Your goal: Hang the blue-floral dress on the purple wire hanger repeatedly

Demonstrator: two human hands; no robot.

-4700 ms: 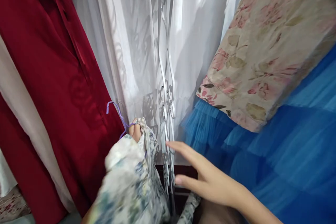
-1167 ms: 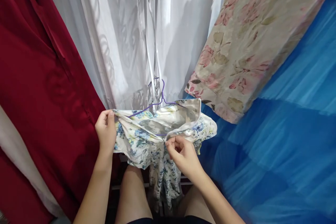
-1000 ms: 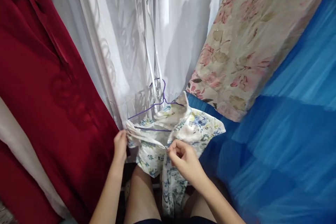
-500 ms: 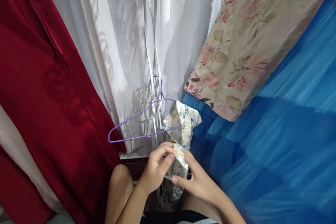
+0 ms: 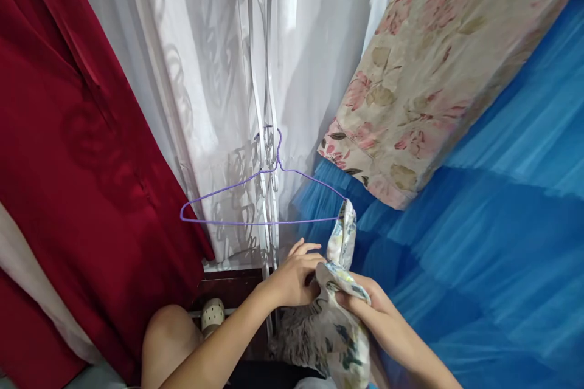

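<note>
A white garment (image 5: 344, 340) with blue, green and yellow flowers hangs in folds between my hands, one narrow part of it hooked over the right end of a purple hanger (image 5: 237, 223). My right hand (image 5: 376, 301) is closed on the garment's edge, the thumb lying inside the fold. At the garment's left edge, my left hand (image 5: 294, 276) pinches the cloth between thumb and index finger, partly hidden, while its other fingers stretch upward. The hanger's hook is caught on white metal bars (image 5: 256, 91), and the hanger's left side is bare.
White curtains (image 5: 201, 73) hang behind the bars. Dark red cloth (image 5: 91, 152) is on the left. On the right are a beige cloth with pink flowers (image 5: 410, 91) and layered blue tulle (image 5: 479, 267). A pale, holed shoe (image 5: 212, 315) shows beside my knee (image 5: 168, 340).
The garment has shifted right and down, so most of the hanger is uncovered. The hanger now hangs more level. Both hands have moved right, and my left hand's fingers have spread.
</note>
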